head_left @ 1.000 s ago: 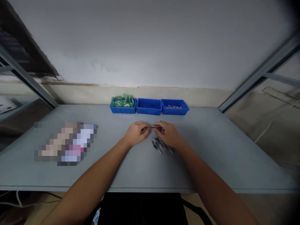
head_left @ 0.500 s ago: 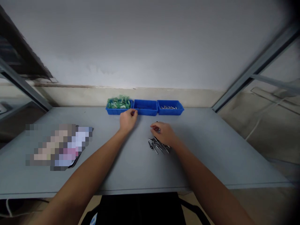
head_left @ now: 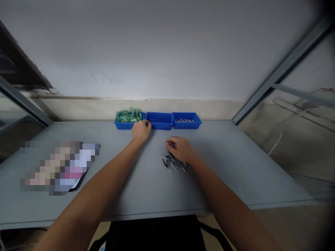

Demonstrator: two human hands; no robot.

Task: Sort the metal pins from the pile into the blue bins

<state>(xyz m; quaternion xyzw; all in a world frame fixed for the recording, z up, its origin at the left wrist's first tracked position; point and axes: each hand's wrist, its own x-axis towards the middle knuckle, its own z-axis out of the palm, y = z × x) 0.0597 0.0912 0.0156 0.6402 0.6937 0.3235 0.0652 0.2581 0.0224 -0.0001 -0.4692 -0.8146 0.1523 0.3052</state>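
Observation:
My left hand (head_left: 141,131) is at the front rim of the blue bins, where the left and middle ones meet. Its fingers are closed, and anything between them is hidden. Green plastic packets (head_left: 128,116) fill the left blue bin (head_left: 124,126). A few thin dark pieces lie in the middle blue bin (head_left: 161,126). My right hand (head_left: 180,148) is curled over the far side of a pile of screws (head_left: 174,164), silver long ones and a few dark short ones. A glint shows under its fingers, too small to name.
In the right blue bin (head_left: 187,125) lie several small silver screws (head_left: 184,121). A phone (head_left: 78,167), blurred out, rests on the left of the grey table (head_left: 235,174). Behind the bins stands a wall (head_left: 157,62); metal frame posts (head_left: 258,92) rise at both sides.
The view has shifted slightly, so things sit a little further left. Both hands stay in nearly the same places, with the left fingers still at the bin rim and the right over the screws.

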